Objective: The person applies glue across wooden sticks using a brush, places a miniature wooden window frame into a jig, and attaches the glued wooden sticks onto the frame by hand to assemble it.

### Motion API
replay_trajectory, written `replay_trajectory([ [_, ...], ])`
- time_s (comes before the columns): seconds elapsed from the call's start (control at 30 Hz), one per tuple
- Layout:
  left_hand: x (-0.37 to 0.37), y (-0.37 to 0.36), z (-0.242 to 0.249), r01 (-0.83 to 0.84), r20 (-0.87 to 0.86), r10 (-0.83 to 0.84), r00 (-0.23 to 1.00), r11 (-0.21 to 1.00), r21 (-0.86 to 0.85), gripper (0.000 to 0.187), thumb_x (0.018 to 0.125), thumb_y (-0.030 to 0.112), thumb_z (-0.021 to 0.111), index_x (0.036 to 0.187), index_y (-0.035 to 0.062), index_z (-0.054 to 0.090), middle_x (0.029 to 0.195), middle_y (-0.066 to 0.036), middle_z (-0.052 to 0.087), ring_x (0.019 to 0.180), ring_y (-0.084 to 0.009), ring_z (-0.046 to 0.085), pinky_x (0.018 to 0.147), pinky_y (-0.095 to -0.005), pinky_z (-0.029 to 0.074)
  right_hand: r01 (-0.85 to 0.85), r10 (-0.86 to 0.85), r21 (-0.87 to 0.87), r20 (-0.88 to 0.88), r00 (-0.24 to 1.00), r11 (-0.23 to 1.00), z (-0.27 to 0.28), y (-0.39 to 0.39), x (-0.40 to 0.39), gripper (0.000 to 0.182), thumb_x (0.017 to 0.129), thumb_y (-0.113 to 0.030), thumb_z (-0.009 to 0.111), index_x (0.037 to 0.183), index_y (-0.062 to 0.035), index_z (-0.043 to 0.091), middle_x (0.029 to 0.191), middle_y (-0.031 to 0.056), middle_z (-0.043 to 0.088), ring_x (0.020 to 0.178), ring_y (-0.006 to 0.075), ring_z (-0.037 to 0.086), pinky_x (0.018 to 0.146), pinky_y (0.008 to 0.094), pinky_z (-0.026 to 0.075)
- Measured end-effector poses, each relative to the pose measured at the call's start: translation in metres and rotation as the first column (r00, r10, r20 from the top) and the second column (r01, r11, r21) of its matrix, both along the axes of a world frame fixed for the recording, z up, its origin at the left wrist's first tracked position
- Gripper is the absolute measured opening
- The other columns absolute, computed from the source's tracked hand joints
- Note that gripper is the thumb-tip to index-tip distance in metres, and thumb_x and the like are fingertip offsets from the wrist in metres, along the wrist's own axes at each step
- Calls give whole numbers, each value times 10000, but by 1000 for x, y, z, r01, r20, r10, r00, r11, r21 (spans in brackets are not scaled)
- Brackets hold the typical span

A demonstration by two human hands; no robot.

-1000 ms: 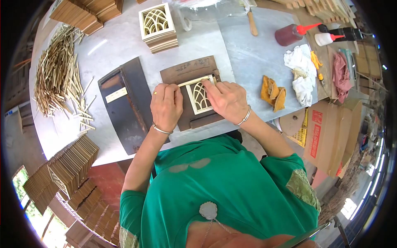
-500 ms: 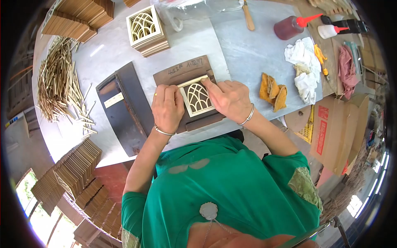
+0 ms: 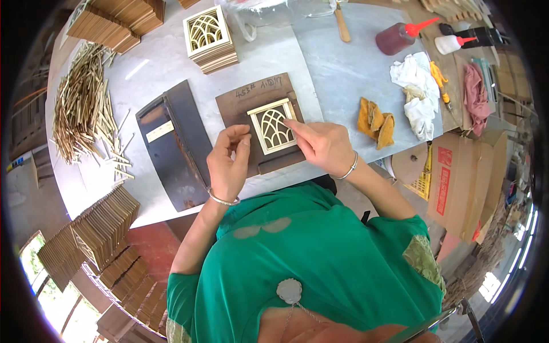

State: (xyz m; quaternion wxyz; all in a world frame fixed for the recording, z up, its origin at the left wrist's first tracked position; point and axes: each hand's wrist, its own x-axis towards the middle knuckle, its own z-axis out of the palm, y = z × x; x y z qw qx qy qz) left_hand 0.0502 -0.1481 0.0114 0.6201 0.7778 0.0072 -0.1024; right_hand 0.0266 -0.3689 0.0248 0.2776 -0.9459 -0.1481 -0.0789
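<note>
A small pale wooden lattice panel (image 3: 272, 127) with curved arches inside a square frame lies on a brown board jig (image 3: 231, 102) with handwriting along its top. My right hand (image 3: 327, 146) is at the panel's right side, fingers drawn together and the index fingertip touching its frame. To the left of the panel, my left hand (image 3: 229, 163) is slightly apart from it. Its fingers are bent, and a gap shows between thumb and fingers with nothing visible there. Beside that hand lies a dark curved board (image 3: 177, 151) bearing a pale label.
A stack of lattice panels (image 3: 213, 54) stands behind the jig. Loose thin sticks (image 3: 83, 108) are heaped at left. Toward the right are an orange-brown cloth (image 3: 376, 123), white rags (image 3: 417, 97), a red-capped bottle (image 3: 396, 39) and a wooden-handled tool (image 3: 342, 26).
My left hand has drawn back from the panel's left edge and its fingers have parted. My right index finger has slid down from the top right corner along the right side.
</note>
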Motion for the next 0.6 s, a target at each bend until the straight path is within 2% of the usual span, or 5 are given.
replay_trajectory([
  [0.17, -5, -6, 7, 21, -68, -24, 997, 999, -47, 207, 919, 37, 602, 1119, -18, 614, 1001, -74, 678, 879, -99, 615, 798, -240, 493, 0, 0, 1, -12, 1000, 1000, -3, 2, -4, 278, 824, -73, 620, 1096, -99, 673, 665, 54, 633, 553, 211, 616, 492, 344, 474],
  [0.23, -4, -5, 4, -25, -106, 6, 994, 983, -183, 200, 927, 23, 589, 1121, -15, 616, 1004, -73, 678, 884, -92, 613, 798, -232, 489, 10, -10, -8, -22, 1000, 1000, -3, 2, -3, 272, 829, -82, 616, 1094, -101, 674, 665, 56, 637, 555, 211, 621, 493, 345, 477],
  [0.37, -6, -7, 4, -41, -90, 22, 996, 975, -217, 191, 932, 13, 580, 1117, -10, 620, 1007, -60, 679, 891, -82, 608, 798, -223, 484, 24, -23, 40, -23, 999, 999, -3, 3, -3, 254, 840, -92, 609, 1086, -99, 674, 677, 62, 649, 568, 221, 633, 499, 349, 481],
  [0.57, -12, -8, 9, 29, -40, -29, 999, 1000, 2, 210, 911, 20, 596, 1118, 5, 630, 992, -71, 687, 819, -109, 633, 724, -251, 514, 14, -12, 24, -46, 999, 1000, -1, 6, -5, 222, 840, -101, 616, 1054, -83, 674, 686, 69, 656, 577, 228, 639, 503, 351, 485],
  [0.6, -13, -8, 10, 55, 31, -58, 998, 995, 81, 217, 900, 13, 600, 1115, 0, 631, 975, -87, 686, 801, -124, 641, 711, -262, 520, 18, -17, 19, -45, 999, 1000, -1, 7, -6, 211, 839, -104, 619, 1041, -78, 675, 686, 69, 656, 576, 230, 639, 501, 353, 484],
])
